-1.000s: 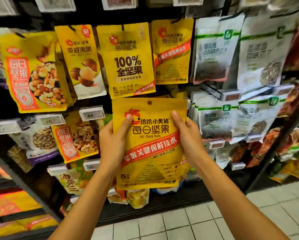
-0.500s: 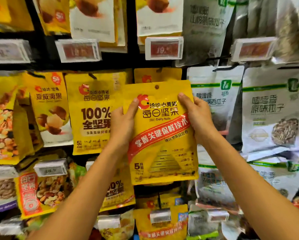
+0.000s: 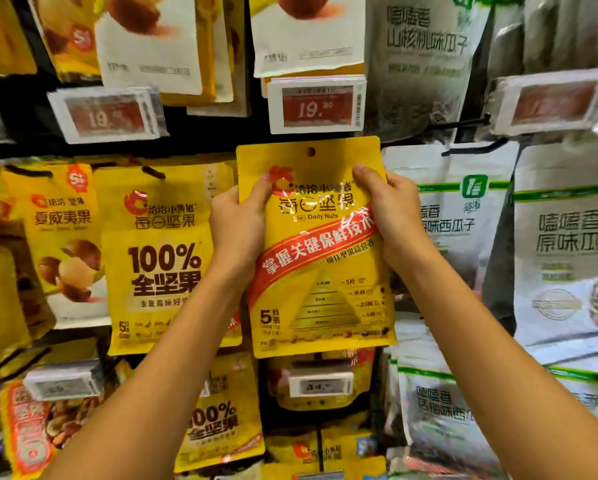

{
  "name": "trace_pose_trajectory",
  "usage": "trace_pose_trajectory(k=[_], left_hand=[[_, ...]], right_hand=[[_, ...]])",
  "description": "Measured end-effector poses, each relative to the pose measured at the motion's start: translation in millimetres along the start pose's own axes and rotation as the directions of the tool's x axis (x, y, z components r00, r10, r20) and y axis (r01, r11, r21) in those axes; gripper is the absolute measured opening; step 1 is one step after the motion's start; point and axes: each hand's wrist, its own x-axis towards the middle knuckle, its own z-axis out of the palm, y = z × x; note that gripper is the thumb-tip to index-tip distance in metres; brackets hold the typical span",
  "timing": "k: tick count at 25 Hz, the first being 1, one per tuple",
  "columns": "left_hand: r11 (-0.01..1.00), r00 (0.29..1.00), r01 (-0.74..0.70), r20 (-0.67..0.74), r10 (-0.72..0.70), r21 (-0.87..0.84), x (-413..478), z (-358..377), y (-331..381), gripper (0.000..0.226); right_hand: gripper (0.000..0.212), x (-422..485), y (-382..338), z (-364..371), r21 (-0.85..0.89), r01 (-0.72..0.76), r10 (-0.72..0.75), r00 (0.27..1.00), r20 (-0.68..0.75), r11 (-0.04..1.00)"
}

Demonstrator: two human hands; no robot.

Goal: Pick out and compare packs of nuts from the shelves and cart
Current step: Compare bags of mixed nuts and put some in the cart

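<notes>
A yellow Daily Nuts pack (image 3: 316,258) with a red diagonal band and a hang hole at its top is held upright in front of the shelf. My left hand (image 3: 236,226) grips its left edge, thumb on the front near the logo. My right hand (image 3: 392,216) grips its right edge, thumb on the front at the upper right. The top of the pack sits just under a white and red price tag (image 3: 316,105) reading 19. To its left hangs a yellow "100%" nut pack (image 3: 165,258) and a macadamia pack (image 3: 63,244).
White and green seed packs (image 3: 564,244) hang on pegs to the right. More yellow nut packs (image 3: 221,420) and a small price tag (image 3: 320,384) fill the row below. Black peg hooks (image 3: 463,123) stick out at the upper right. Other packs hang along the top row.
Both hands have lifted the yellow pack from low in front of the shelf up to the row under the 19 price tag. The view has moved closer to the shelf.
</notes>
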Motion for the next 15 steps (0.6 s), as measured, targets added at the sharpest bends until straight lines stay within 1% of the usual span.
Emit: trace_pose_trajectory(k=[2, 5, 7, 9, 12, 13, 15], left_hand=[[1.0, 1.0, -0.018, 0.01, 0.018, 0.003, 4, 0, 2, 0.024], [0.998, 0.998, -0.057, 0.025, 0.057, 0.007, 9, 3, 4, 0.025], [0.999, 0.998, -0.04, 0.04, 0.04, 0.004, 11, 6, 6, 0.024], [1.0, 0.999, -0.019, 0.036, 0.019, 0.015, 11, 8, 3, 0.024], [1.0, 0.999, -0.009, 0.037, 0.01, -0.021, 8, 5, 1, 0.023], [0.999, 0.998, -0.022, 0.051, 0.024, -0.025, 8, 4, 2, 0.022], [0.998, 0.994, -0.058, 0.087, 0.059, -0.005, 11, 3, 7, 0.017]], right_hand=[[0.021, 3, 1, 2, 0.01, -0.023, 0.023, 1.0, 0.004, 1.0], [0.023, 7, 2, -1, 0.036, -0.024, 0.025, 0.999, -0.035, 0.999], [0.023, 8, 0, -4, 0.031, -0.047, 0.048, 0.998, -0.035, 0.998], [0.025, 8, -2, -5, -0.02, -0.067, 0.067, 0.998, -0.021, 0.998], [0.023, 8, -10, -5, -0.063, 0.0, 0.003, 0.999, 0.047, 0.998], [0.023, 10, -14, -3, -0.07, 0.017, -0.014, 0.999, 0.05, 0.997], [0.025, 14, -20, -1, -0.082, 0.023, -0.023, 1.0, 0.001, 0.996]])
